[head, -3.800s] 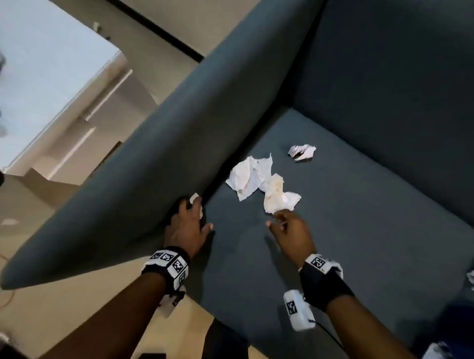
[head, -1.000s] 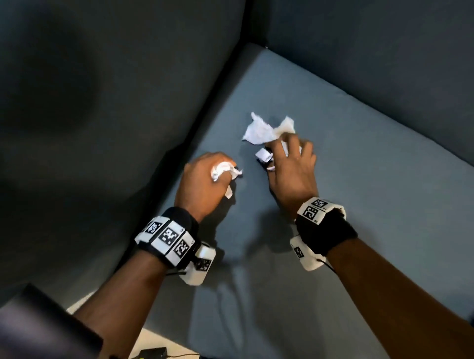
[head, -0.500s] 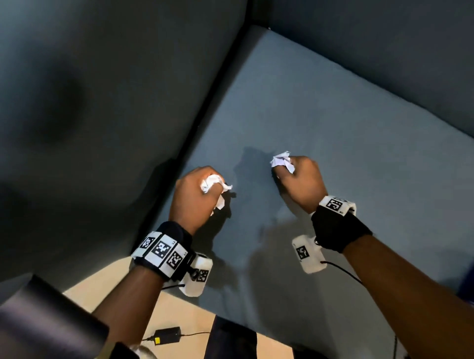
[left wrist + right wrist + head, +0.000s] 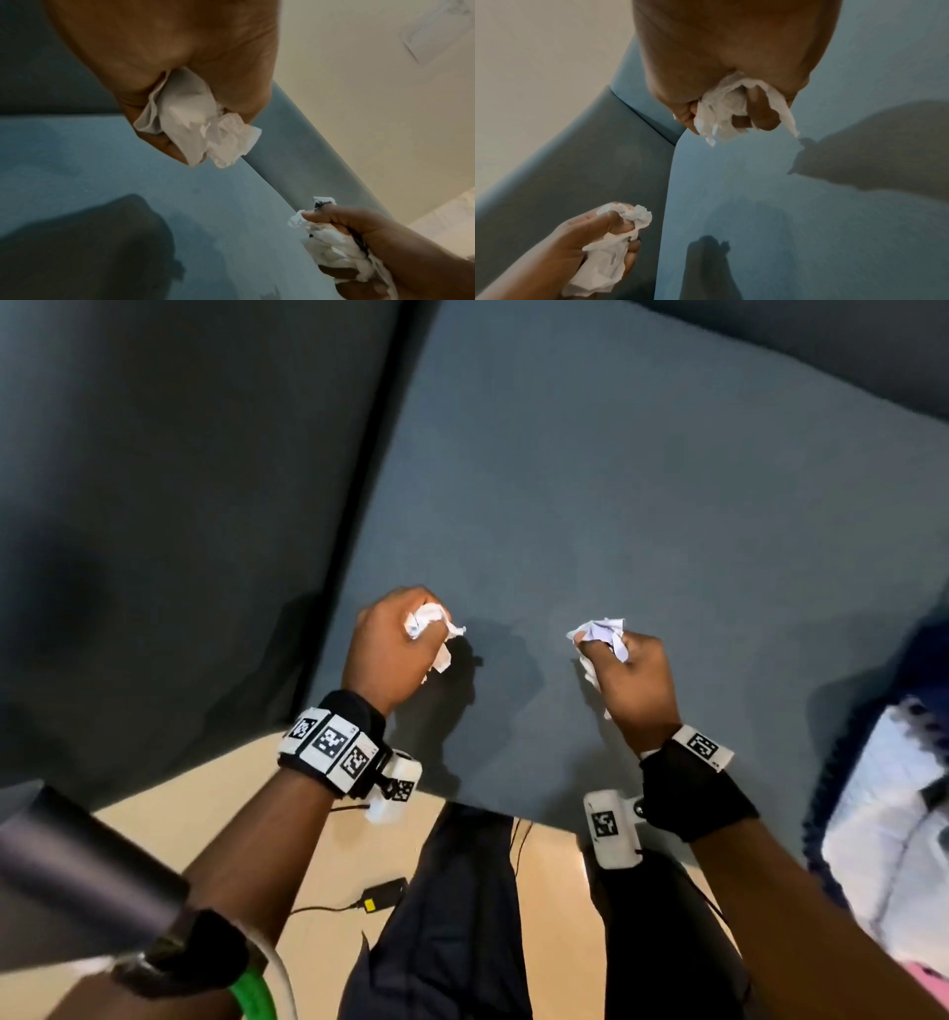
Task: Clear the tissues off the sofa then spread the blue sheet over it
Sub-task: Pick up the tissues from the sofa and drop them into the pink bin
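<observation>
Head view first, starting near the person. Down at the bottom are dark trouser legs standing on a tan floor. A small black charger with a yellow label lies on the floor with its cord. At the near left there is a grey tube and a green ring, but I cannot tell what they are.

A bit farther, both arms reach out over the front edge of the sofa seat. Each wrist wears a black band with black and white squares.

The left hand is curled into a fist round a crumpled white tissue. Bits of it poke out by the thumb. The right hand is curled too, round its own bunch of tissue. The wrist views show the same: fingers wrapped tight, white paper squeezed in the palm and hanging out below. I think the hands squeeze hard so no scraps drop back on the sofa. Both hands are held up over the seat, near each other but not touching.

Farther on, the blue-grey seat shows no tissues in the part we can see. The dark armrest stands on the left and the backrest is at the far side.

At the right edge there is something dark blue with a bumpy edge. It may be the blue sheet, but it is too blurry to be sure. It is not spread yet.

So the clearing looks almost done. The tissues need somewhere to go next.
</observation>
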